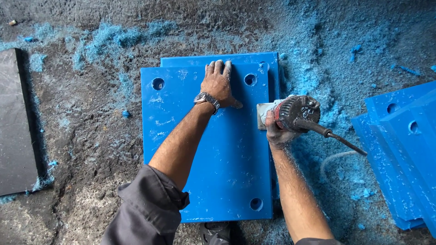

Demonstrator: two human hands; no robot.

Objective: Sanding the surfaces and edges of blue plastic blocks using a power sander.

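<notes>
Dark flat slab point(16, 122) lying at the floor's left edge. Stack of blue holed plates point(404, 149) at the right edge. Blue shavings point(331, 50) strewn thick across the grey concrete floor point(91, 149), densest toward the upper right.

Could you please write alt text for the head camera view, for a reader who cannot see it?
A person's left hand presses flat on a blue rectangular plastic panel with round corner holes, while the right hand holds a corded red-and-black power tool against its right edge. Blue plastic shavings cover the grey concrete floor.
</notes>
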